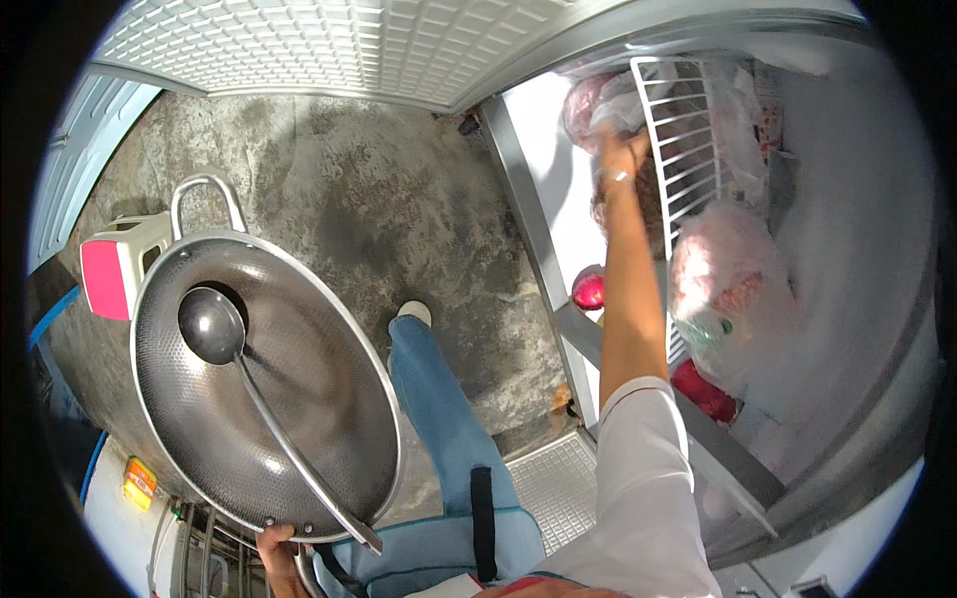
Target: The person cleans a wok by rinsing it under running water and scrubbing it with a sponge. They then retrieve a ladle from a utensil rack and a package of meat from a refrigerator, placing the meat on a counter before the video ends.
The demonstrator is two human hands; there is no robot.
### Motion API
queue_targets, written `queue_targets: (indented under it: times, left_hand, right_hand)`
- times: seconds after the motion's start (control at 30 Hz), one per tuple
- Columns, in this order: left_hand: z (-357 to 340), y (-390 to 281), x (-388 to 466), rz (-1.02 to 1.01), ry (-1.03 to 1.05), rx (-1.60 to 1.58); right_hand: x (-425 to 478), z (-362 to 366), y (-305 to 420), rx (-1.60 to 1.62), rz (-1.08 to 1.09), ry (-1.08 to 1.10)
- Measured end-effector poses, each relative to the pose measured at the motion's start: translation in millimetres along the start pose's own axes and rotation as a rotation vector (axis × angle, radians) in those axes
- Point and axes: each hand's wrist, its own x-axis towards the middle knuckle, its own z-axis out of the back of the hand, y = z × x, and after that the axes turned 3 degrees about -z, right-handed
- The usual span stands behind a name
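My left hand grips the near side of a large steel wok with a dimpled inner surface, by its handle. A metal ladle lies in the wok, its handle resting across the near rim. My right hand reaches into an open refrigerator and is at a pinkish bundle in a clear plastic bag. Its fingers are partly covered by plastic and blurred, so their grip is unclear. Beside this hand stands a white wire rack. A dark bagged item lies below the wrist.
Another plastic bag of food sits on the rack's far side. Red round items lie lower in the refrigerator. Its open door spans the top. A pink and white plastic stool stands behind the wok on the stained concrete floor.
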Motion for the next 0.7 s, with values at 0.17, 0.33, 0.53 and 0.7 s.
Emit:
queue_targets:
  times: [0.17,0.33,0.53,0.7]
  left_hand:
    - [-13,8,9,0.07,-0.109,-0.12]
    - [-40,-8,-12,0.093,-0.141,-0.124]
    - [-10,-12,-13,0.078,-0.055,-0.092]
    - [47,-7,14,0.013,0.032,0.127]
  right_hand:
    - [47,-23,28,-0.737,-0.011,0.207]
    - [-61,10,-66,-0.505,0.381,-0.116]
    - [-100,83,30,-0.649,0.366,-0.14]
    - [-129,61,37,-0.551,0.56,-0.156]
